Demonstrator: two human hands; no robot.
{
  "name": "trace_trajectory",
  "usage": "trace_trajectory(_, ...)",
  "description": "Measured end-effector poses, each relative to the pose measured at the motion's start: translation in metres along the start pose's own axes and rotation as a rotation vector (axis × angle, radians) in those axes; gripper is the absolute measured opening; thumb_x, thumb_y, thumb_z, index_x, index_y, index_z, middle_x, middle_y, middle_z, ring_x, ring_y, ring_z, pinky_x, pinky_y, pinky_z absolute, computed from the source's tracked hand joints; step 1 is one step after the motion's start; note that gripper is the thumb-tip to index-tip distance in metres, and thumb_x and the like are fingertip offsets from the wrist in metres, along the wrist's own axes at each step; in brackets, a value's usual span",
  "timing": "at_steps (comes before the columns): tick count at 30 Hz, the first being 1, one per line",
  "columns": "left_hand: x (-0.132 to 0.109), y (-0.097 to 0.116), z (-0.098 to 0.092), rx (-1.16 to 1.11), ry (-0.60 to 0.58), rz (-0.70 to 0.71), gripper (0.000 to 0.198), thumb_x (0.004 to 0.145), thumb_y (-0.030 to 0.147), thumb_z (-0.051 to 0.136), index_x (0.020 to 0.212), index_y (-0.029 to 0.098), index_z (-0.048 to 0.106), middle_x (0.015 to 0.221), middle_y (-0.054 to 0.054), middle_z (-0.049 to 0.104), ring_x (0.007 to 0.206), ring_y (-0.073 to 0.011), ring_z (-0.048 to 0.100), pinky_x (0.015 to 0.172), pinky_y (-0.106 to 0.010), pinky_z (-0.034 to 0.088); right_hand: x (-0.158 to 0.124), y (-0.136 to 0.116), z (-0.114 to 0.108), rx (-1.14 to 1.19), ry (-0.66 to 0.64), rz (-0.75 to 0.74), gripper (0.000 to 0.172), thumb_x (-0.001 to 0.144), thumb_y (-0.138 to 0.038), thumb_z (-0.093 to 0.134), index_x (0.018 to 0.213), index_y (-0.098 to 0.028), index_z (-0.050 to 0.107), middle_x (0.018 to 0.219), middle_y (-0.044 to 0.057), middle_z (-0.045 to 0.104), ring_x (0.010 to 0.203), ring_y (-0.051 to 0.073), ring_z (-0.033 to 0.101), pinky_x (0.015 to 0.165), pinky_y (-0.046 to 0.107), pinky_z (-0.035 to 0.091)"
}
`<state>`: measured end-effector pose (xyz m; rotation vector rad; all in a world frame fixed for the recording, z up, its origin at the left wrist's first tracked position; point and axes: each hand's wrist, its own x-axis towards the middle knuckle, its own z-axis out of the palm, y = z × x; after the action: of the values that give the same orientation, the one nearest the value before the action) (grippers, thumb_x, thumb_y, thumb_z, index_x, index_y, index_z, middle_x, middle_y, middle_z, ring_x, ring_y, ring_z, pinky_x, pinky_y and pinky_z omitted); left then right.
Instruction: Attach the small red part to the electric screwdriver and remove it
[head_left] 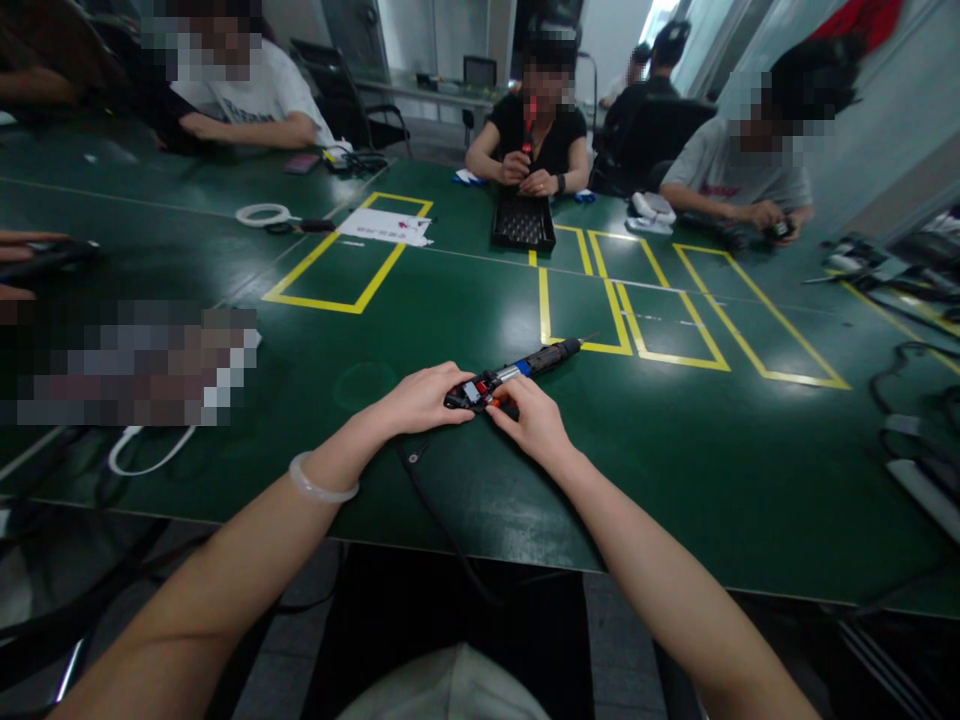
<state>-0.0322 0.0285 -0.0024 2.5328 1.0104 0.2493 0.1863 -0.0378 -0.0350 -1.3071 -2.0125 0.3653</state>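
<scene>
An electric screwdriver (511, 372) lies slantwise in front of me, low over or on the green table. The rear of its casing is open, baring a silvery motor, a blue ring and small red parts. Its dark front end and thin bit point to the far right. My left hand (431, 396) pinches the rear of the casing between thumb and fingers. Close beside it, my right hand (534, 415) has its fingers closed at the open middle, by a small orange-red piece. Whether that piece is held is hidden by the fingertips.
The green table (697, 470) carries yellow tape outlines. A black cable (442, 510) hangs over the near edge. Across stand a black tray (523, 225), a white paper (384, 226) and a ring-shaped magnifier (262, 216). Several people work around; one (536, 130) holds a red tool.
</scene>
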Motion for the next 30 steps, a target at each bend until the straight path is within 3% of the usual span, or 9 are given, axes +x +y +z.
trace_trajectory(7, -0.001, 0.002, 0.000, 0.002, 0.001, 0.006, 0.056, 0.084, 0.041, 0.064, 0.136, 0.020, 0.057, 0.114, -0.010, 0.062, 0.105, -0.0265, 0.061, 0.086, -0.032, 0.048, 0.000, -0.005, 0.002, -0.255, -0.024, -0.095, 0.006, 0.094, -0.027, 0.063, 0.094, -0.021, 0.065, 0.102, 0.010, 0.064, 0.096, 0.026, 0.056, 0.080, 0.036, 0.045)
trace_trajectory(21, -0.001, 0.008, 0.003, 0.108, -0.018, -0.026, 0.056, 0.086, 0.040, 0.059, 0.138, 0.019, 0.054, 0.116, -0.011, 0.061, 0.108, -0.0276, 0.060, 0.091, -0.035, 0.047, 0.003, 0.001, -0.002, -0.192, -0.055, -0.145, 0.010, 0.096, -0.023, 0.059, 0.096, -0.022, 0.069, 0.103, 0.010, 0.066, 0.098, 0.024, 0.058, 0.086, 0.037, 0.046)
trace_trajectory(27, 0.004, 0.023, 0.012, 0.227, 0.062, -0.110, 0.061, 0.084, 0.062, 0.061, 0.130, 0.021, 0.058, 0.111, -0.012, 0.061, 0.101, -0.0295, 0.061, 0.082, -0.036, 0.047, 0.004, 0.003, 0.002, -0.113, -0.039, -0.123, 0.012, 0.097, -0.022, 0.058, 0.095, -0.022, 0.070, 0.099, 0.009, 0.067, 0.098, 0.024, 0.060, 0.088, 0.036, 0.048)
trace_trajectory(30, 0.007, 0.035, 0.016, 0.297, 0.090, -0.175, 0.053, 0.089, 0.060, 0.058, 0.123, 0.019, 0.060, 0.110, -0.012, 0.061, 0.096, -0.0287, 0.061, 0.077, -0.036, 0.046, 0.003, 0.004, 0.001, -0.078, -0.027, -0.120, 0.014, 0.097, -0.023, 0.057, 0.095, -0.021, 0.071, 0.099, 0.010, 0.068, 0.098, 0.024, 0.061, 0.089, 0.036, 0.049)
